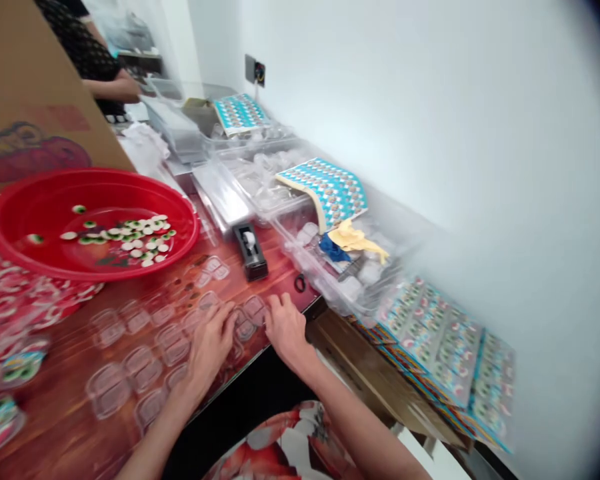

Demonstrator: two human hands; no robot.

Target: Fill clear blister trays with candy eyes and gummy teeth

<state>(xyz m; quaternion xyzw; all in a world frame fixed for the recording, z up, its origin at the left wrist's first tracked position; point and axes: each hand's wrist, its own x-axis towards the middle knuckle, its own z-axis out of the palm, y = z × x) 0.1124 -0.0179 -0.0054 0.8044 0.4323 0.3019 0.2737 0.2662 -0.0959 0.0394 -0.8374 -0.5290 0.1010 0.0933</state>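
Observation:
Small clear plastic blister shells lie in rows on the reddish wood-look table. One clear plastic blister shell is between my two hands near the table's front edge. My right hand has its fingers bent and closed at the shell's right edge. On its left side, my left hand is closed, thumb and fingertips at the shell. Motion blur softens the fingertips. Other shells lie partly hidden under my left hand and forearm. A black tape dispenser stands just beyond my hands.
A red basin holds several green-and-white eye-shaped pieces. Clear plastic bins line the wall, with blue printed sheets on them. Packed cards are stacked at right. A cardboard box stands at left; behind it is another person's arm.

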